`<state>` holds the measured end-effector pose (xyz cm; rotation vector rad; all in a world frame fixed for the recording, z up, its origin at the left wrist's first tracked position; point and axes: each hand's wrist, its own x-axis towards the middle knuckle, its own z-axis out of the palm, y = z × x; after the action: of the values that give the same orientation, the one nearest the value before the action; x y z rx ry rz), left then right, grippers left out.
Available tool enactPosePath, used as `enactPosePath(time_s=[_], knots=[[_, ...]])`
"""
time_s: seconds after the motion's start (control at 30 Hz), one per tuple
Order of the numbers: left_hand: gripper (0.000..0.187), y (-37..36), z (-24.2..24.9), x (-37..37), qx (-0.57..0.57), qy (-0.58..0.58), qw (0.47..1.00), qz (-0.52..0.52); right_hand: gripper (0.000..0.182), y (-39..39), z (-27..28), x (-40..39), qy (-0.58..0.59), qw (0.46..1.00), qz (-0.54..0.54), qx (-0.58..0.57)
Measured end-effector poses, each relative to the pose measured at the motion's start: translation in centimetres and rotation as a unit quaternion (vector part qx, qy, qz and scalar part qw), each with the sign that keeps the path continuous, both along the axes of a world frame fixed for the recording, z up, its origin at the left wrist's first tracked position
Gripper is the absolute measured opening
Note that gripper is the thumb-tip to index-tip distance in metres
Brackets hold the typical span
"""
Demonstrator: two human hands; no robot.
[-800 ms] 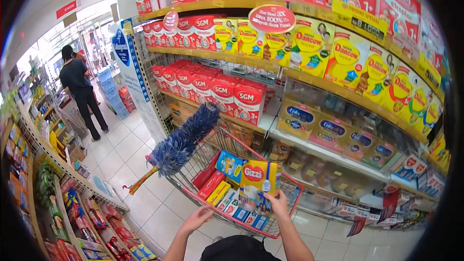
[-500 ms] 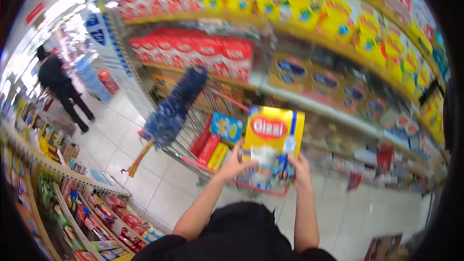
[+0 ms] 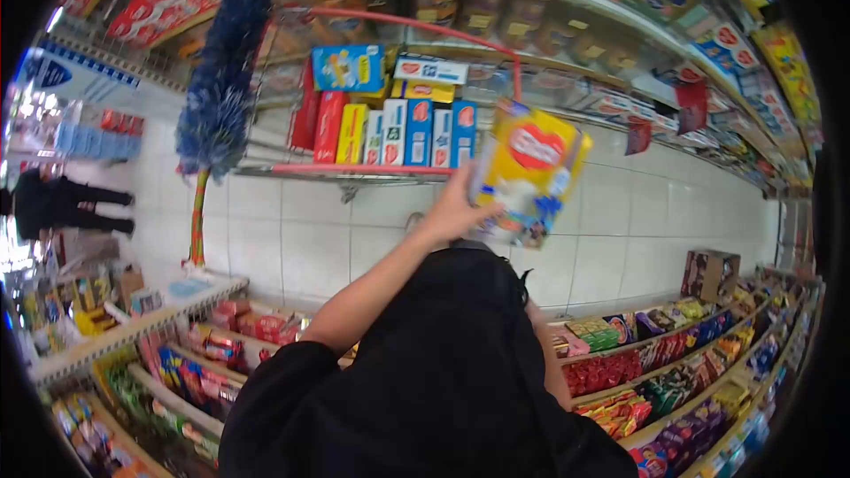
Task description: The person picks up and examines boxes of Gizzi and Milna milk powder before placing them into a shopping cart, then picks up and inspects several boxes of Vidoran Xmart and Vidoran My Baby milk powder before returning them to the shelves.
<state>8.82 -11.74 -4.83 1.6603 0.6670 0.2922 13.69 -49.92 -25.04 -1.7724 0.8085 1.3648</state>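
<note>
My left hand [image 3: 459,208] is closed on the lower left edge of a yellow-and-blue carton [image 3: 529,173] with a red oval label. The carton is tilted, to the right of the shopping cart [image 3: 390,170]. Of my right arm, only part of the forearm [image 3: 549,363] shows beside my black clothing; the fingers are hidden. Inside the cart, several boxes stand in a row, among them a red box [image 3: 328,128], a yellow box [image 3: 352,134] and a blue box [image 3: 462,134]. A light-blue pack [image 3: 348,68] lies behind them.
A blue feather duster [image 3: 221,80] with a striped handle stands at the cart's left side. Stocked shelves [image 3: 655,93] run along the far side, and snack shelves [image 3: 655,363] curve behind me. A cardboard box [image 3: 711,274] sits at right. A person [image 3: 66,204] stands far left.
My right hand has left the carton and dropped toward my body. The carton, now in my left hand alone, has tilted. The view has turned and tipped downward.
</note>
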Motion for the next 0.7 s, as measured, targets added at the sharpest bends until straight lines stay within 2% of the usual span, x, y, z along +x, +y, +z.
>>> enactPosePath(time_s=[0.07,0.13,0.17,0.23,0.3,0.33,0.37,0.4,0.43,0.47,0.5,0.53,0.57,0.6,0.67,0.7], knots=[[0.090,-3.8,-2.5,0.7,-0.093,-0.062,0.993,-0.041,0.057,-2.8,-1.0,-3.5,0.119,0.988,-0.097,0.023],[0.086,-6.0,-2.2,1.3,-0.173,-0.041,0.984,-0.016,0.060,-3.8,-0.4,-3.6,0.194,0.961,-0.188,0.051],[0.085,-7.1,-2.1,1.9,-0.214,-0.033,0.976,-0.007,0.061,-3.7,0.4,-2.3,0.218,0.947,-0.228,0.065],[0.083,-8.6,-4.2,3.2,-0.224,-0.022,0.974,0.039,0.065,-3.3,1.8,1.9,0.205,0.939,-0.265,0.082],[0.083,-8.9,-4.5,4.4,-0.245,-0.060,0.965,0.067,0.068,-2.8,2.5,7.6,0.101,0.966,-0.216,0.104],[0.083,-8.9,-5.5,4.8,-0.213,-0.045,0.973,0.076,0.064,-2.7,2.6,11.0,-0.001,0.981,-0.139,0.132],[0.083,-9.0,-5.8,5.4,-0.209,-0.034,0.973,0.089,0.061,-2.5,2.7,14.4,-0.109,0.982,-0.063,0.144],[0.083,-9.0,-5.9,5.9,-0.206,-0.021,0.973,0.101,0.058,-1.5,5.2,17.6,-0.189,0.968,0.010,0.163],[0.083,-9.4,-5.8,6.0,-0.203,-0.008,0.972,0.115,0.054,0.3,8.2,20.3,-0.273,0.951,0.069,0.131],[0.081,-9.9,-4.9,6.2,-0.208,-0.008,0.967,0.146,0.052,1.5,9.0,23.9,-0.326,0.921,0.163,0.138],[0.081,-10.1,-4.5,6.2,-0.212,-0.017,0.966,0.147,0.048,5.3,15.9,23.8,-0.446,0.857,0.216,0.140],[0.081,-10.2,-4.3,6.0,-0.216,-0.026,0.965,0.148,0.045,8.1,20.1,23.9,-0.495,0.802,0.246,0.225],[0.080,-10.2,-4.1,5.7,-0.218,-0.033,0.963,0.152,0.041,11.2,27.1,22.3,-0.495,0.769,0.301,0.270],[0.080,-10.2,-3.8,5.4,-0.203,-0.032,0.966,0.154,0.040,13.6,32.9,20.2,-0.515,0.700,0.372,0.326],[0.078,-9.7,-4.4,4.7,-0.237,-0.073,0.955,0.165,0.040,16.5,41.9,15.9,-0.554,0.472,0.522,0.444],[0.078,-9.9,-4.8,4.0,-0.255,-0.091,0.947,0.173,0.037,17.3,44.3,14.1,-0.546,0.414,0.561,0.465]])
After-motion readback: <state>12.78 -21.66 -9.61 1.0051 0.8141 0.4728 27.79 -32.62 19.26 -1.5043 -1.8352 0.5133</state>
